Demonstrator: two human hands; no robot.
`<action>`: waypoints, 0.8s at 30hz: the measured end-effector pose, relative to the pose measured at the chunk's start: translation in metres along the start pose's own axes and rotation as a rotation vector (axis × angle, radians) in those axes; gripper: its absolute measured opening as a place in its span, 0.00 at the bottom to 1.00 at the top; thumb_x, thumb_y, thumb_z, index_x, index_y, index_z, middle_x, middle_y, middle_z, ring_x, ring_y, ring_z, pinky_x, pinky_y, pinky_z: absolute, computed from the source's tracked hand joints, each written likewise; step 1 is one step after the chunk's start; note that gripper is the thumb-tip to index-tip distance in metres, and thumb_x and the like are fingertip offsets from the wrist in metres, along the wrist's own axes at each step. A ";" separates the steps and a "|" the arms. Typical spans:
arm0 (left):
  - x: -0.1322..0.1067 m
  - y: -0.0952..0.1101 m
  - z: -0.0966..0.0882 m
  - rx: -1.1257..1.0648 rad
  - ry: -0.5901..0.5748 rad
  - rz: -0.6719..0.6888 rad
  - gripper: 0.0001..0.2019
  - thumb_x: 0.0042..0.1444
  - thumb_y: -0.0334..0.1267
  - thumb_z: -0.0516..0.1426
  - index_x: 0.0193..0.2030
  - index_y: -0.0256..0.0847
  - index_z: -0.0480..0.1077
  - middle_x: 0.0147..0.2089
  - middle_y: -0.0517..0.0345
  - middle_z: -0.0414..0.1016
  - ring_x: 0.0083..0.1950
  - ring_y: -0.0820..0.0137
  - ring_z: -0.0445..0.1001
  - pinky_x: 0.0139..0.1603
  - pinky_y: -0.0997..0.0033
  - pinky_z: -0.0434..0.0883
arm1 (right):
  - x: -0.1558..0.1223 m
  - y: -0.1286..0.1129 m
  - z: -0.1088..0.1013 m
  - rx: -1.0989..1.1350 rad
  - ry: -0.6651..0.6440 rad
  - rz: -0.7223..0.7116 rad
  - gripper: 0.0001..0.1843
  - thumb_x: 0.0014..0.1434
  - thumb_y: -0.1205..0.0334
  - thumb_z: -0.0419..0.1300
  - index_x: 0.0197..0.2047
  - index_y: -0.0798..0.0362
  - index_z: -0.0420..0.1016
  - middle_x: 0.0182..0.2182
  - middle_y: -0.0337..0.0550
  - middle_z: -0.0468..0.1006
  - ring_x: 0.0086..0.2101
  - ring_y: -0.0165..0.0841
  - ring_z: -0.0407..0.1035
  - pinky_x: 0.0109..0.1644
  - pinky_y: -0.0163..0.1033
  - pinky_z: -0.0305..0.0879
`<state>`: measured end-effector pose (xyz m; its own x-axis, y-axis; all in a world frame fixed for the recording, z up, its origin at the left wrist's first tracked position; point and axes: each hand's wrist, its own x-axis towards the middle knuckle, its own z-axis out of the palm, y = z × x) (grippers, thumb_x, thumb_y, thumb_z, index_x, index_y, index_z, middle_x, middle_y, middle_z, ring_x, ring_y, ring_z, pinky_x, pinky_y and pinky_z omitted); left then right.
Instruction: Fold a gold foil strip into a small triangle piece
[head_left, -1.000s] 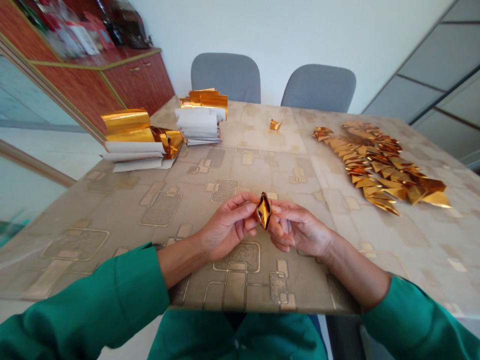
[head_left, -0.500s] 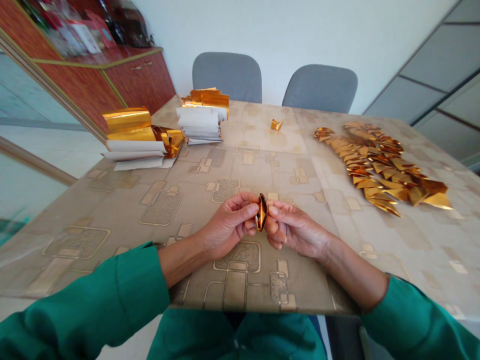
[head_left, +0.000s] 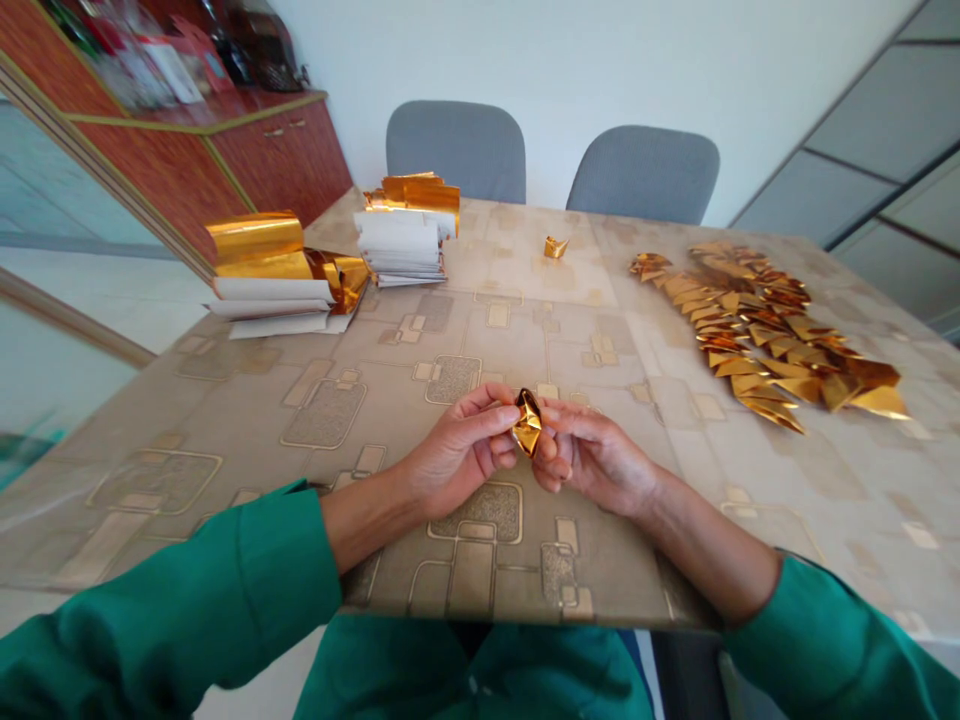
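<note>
A small folded gold foil paper piece [head_left: 528, 424], shaped like an ingot, is held upright between my two hands above the near part of the table. My left hand [head_left: 469, 440] pinches its left side with thumb and fingers. On the other side, my right hand [head_left: 596, 450] grips the piece, its lower fingers curled underneath. The crumpled, shiny middle of the foil faces me. Some of its edges are hidden behind my fingertips.
One folded gold piece [head_left: 556, 247] stands alone toward the back of the patterned table [head_left: 390, 400]. A large pile of folded gold pieces [head_left: 757, 330] spreads on the right. Two stacks of gold-and-white sheets [head_left: 270, 290] [head_left: 401, 245] lie at back left. Grey chairs [head_left: 456, 150] stand behind.
The folded foil piece has opened wider between my fingers, and its middle now shows a crumpled, bulging face instead of a narrow slit. My hands stay in nearly the same place.
</note>
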<state>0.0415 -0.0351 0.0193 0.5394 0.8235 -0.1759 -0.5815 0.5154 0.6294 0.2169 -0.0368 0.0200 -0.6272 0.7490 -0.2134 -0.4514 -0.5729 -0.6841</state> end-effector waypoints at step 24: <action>0.000 -0.006 0.003 0.239 0.126 0.103 0.14 0.50 0.41 0.67 0.32 0.36 0.68 0.22 0.63 0.72 0.22 0.79 0.69 0.26 0.79 0.71 | 0.003 0.010 0.015 -0.486 0.275 -0.187 0.17 0.55 0.50 0.66 0.27 0.54 0.68 0.19 0.34 0.75 0.15 0.21 0.61 0.17 0.27 0.61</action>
<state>0.0463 -0.0387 0.0179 0.3965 0.8992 -0.1851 -0.4610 0.3694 0.8068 0.2008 -0.0448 0.0232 -0.3476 0.9188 -0.1870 -0.1552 -0.2531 -0.9549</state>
